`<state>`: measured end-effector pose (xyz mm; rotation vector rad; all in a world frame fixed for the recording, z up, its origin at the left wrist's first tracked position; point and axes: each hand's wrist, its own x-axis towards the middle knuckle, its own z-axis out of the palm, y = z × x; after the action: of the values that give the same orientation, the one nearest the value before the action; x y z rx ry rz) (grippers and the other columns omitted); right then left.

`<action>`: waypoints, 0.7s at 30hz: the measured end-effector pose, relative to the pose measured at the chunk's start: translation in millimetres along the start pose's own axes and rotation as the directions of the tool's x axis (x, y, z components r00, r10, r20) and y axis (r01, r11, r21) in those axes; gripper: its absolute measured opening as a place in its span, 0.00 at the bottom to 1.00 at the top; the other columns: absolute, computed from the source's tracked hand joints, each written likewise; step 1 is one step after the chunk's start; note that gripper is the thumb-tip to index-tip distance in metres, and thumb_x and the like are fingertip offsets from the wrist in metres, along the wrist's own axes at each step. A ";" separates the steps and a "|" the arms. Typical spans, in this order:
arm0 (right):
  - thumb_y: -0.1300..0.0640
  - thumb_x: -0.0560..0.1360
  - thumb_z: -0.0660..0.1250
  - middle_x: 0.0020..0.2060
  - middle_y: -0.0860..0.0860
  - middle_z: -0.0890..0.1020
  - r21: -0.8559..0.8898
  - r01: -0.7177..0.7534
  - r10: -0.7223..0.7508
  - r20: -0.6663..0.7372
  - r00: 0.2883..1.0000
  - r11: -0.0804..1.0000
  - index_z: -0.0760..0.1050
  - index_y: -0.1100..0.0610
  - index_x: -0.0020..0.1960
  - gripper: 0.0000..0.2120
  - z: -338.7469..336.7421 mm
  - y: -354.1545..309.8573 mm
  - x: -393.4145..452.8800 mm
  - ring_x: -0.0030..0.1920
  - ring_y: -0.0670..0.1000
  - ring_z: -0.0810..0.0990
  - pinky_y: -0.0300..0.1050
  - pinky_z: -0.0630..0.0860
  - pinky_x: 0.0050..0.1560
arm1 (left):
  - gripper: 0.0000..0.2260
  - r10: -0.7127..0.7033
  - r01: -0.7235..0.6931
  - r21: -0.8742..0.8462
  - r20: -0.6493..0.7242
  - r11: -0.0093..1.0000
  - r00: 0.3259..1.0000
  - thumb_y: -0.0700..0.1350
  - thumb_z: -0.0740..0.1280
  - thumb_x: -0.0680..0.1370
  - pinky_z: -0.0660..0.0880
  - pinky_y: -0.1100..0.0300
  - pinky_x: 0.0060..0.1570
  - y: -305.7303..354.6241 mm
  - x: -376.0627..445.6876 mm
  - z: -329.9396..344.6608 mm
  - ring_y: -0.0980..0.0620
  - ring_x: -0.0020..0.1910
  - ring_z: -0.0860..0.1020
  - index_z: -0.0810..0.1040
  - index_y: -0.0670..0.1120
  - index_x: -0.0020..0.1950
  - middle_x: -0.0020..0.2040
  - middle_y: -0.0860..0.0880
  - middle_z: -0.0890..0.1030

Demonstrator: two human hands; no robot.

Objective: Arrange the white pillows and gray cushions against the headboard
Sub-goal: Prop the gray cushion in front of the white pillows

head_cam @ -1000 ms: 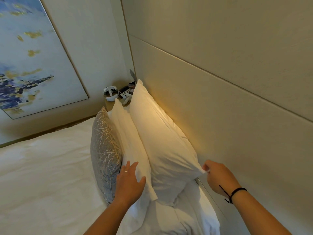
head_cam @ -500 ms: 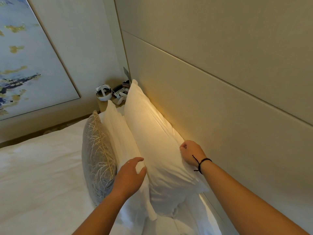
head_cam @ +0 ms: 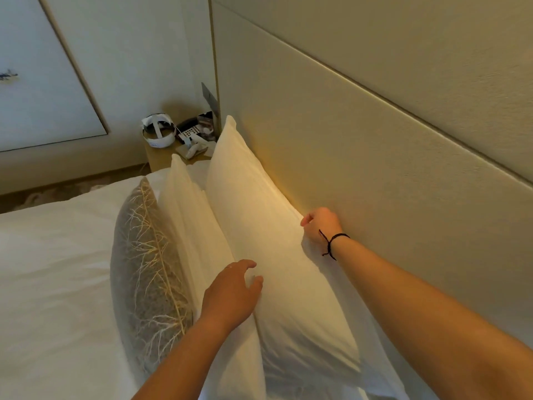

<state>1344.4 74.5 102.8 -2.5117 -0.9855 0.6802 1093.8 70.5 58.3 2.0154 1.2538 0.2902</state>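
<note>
Where white bed (head_cam: 52, 284) meets beige headboard (head_cam: 360, 157), a nightstand (head_cam: 161, 158) stands.

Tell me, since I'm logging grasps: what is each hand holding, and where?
The right hand pinches the top edge of the rear white fabric pillow beside the headboard. The left hand rests open between both pillows, gripping nothing.

2 white pillows (head_cam: 277, 255) (head_cam: 187, 215), 1 gray cushion (head_cam: 144, 269), 2 hands (head_cam: 230, 295) (head_cam: 320, 226).
</note>
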 end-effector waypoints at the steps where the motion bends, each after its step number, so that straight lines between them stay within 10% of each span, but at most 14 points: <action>1: 0.67 0.75 0.61 0.47 0.57 0.83 -0.179 0.067 -0.074 -0.032 0.997 0.982 0.81 0.59 0.49 0.11 -0.8 -1.4 -1.4 0.47 0.58 0.81 0.48 0.79 0.46 | 0.18 0.000 0.000 -0.006 0.005 1.000 1.000 0.62 0.61 0.78 0.74 0.53 0.62 0.7 2.6 2.8 0.54 0.64 0.75 0.70 0.62 0.67 0.69 0.57 0.73; 5: 0.67 0.74 0.61 0.35 0.54 0.76 -0.600 0.203 -0.306 -0.074 0.949 0.774 0.71 0.57 0.38 0.09 14.5 8.4 -10.6 0.38 0.57 0.78 0.46 0.71 0.36 | 0.20 -0.005 0.005 0.000 0.058 1.000 0.998 0.62 0.59 0.79 0.70 0.56 0.64 1.6 9.7 13.9 0.54 0.67 0.72 0.69 0.61 0.69 0.71 0.57 0.71; 21: 0.61 0.78 0.57 0.38 0.52 0.77 -0.557 0.119 -0.186 -0.065 0.980 0.822 0.73 0.55 0.39 0.11 11.6 58.9 -79.1 0.37 0.55 0.78 0.46 0.73 0.36 | 0.25 0.123 -0.150 0.120 0.205 0.981 0.971 0.62 0.57 0.78 0.67 0.54 0.67 17.4 -25.3 32.6 0.51 0.73 0.64 0.63 0.57 0.74 0.77 0.53 0.60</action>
<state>1318.6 -20.4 88.6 -2.8591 -1.4942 0.2038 1110.5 29.4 51.8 2.1914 1.0378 0.0691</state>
